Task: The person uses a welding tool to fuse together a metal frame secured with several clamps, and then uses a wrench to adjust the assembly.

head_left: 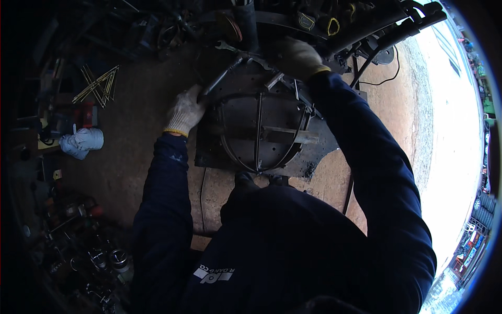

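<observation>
My left hand (185,112), in a pale knitted glove with a yellow cuff, is closed at the left edge of the dark metal bench (206,154). It grips the near end of a long-handled hammer (222,77), whose head lies toward the back. My right hand (299,56), gloved too, reaches over the cluttered back of the bench; its fingers are lost in shadow. An open-ended wrench (226,47) lies behind the hammer. In front of both hands sits a rounded metal frame (259,131) with a bar down its middle and a flat strip (293,134) across it.
Thick dark pipes (387,31) jut out at the back right. A loose cable (397,68) hangs below them. Yellow folding rules (97,86) and a light grey cloth bundle (82,142) lie at the left. Several metal parts (99,259) crowd the lower left.
</observation>
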Motion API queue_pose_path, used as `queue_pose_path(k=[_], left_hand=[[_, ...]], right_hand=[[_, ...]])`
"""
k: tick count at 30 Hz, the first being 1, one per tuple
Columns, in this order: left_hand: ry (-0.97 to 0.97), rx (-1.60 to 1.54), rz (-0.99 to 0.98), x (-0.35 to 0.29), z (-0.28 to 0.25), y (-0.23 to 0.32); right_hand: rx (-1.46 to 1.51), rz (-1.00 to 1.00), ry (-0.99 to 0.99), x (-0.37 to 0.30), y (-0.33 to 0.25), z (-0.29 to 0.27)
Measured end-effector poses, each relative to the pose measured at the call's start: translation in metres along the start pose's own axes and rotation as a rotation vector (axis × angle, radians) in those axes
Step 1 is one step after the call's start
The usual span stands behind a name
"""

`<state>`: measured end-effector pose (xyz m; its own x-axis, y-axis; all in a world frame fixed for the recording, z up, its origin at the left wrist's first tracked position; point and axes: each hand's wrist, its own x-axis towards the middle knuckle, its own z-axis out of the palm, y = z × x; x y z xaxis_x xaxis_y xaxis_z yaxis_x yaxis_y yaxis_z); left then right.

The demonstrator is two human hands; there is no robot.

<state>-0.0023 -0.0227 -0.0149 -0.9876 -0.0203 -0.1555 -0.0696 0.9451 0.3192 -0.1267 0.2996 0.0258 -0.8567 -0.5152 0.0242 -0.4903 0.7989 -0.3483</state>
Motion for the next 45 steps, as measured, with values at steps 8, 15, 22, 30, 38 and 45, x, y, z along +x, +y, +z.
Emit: queue_pose_path(k=[8, 15, 22, 30, 38, 45], left_hand=[[0.411, -0.238, 0.148, -0.052, -0.015, 0.020], [0.418, -0.183, 0.088, -0.126, -0.019, -0.003], [0.512, -0.235, 0.051, -0.129, -0.003, 0.000], [0.379, -0.382, -0.103, -0.056, 0.022, -0.017], [0.230, -0.329, -0.010, -0.013, 0.031, -0.022], [0.285, -0.130, -0.048, -0.034, 0.021, 0.005]], right_hand=[[-0.347, 0.052, -0.306, 0.054, 0.001, 0.050], [-0.287, 0.095, -0.342, 0.067, -0.002, 0.053], [-0.341, -0.039, -0.402, 0.059, 0.027, 0.022], [-0.323, -0.371, -0.108, -0.032, 0.044, -0.074], [1.061, 0.320, 0.078, -0.141, 0.085, -0.111], [1.347, 0.255, 0.051, -0.150, 0.130, -0.068]])
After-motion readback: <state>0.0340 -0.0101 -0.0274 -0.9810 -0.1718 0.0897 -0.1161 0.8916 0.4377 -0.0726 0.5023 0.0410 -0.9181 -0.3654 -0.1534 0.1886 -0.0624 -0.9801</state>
